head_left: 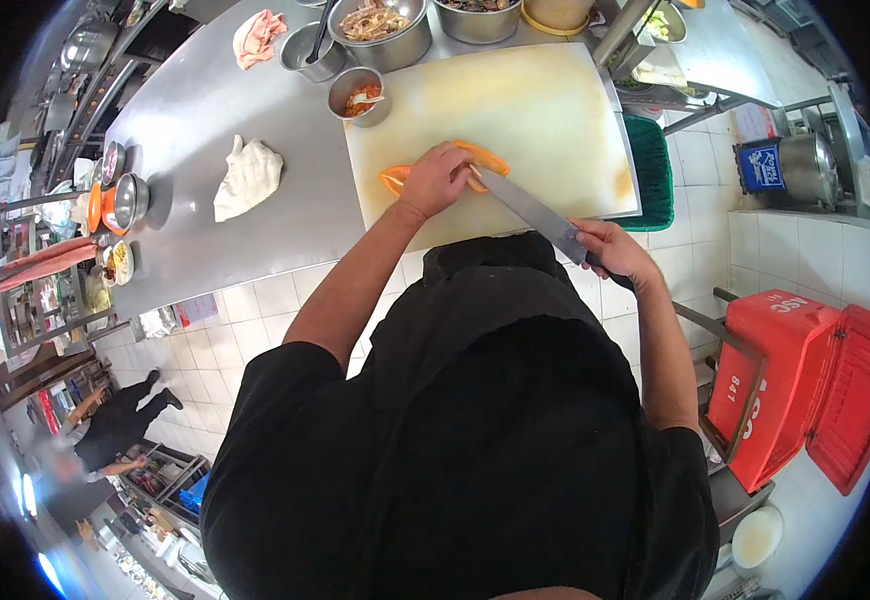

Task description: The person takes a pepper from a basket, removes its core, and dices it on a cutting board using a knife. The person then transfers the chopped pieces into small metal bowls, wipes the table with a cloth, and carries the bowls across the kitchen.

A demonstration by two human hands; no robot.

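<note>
My right hand [612,250] grips the dark handle of a large chef's knife [533,212]. Its broad blade points up and left, the tip end against an orange vegetable [483,158] that looks like cut bell pepper. Over the middle of the vegetable lies my left hand [437,178], fingers curled and pressing it down beside the blade. Orange parts show on both sides of that hand; the rest is hidden beneath it. All of this is on a large, stained pale cutting board [535,95].
Behind the board's left side stands a small metal pot [358,97] with chopped red-orange food, near a bowl of pale strips [373,22]. A white cloth [249,178] lies on the steel table [180,215]. A green bin [652,170] sits right; a red bin [770,375] stands below. Another person [115,430] is lower left.
</note>
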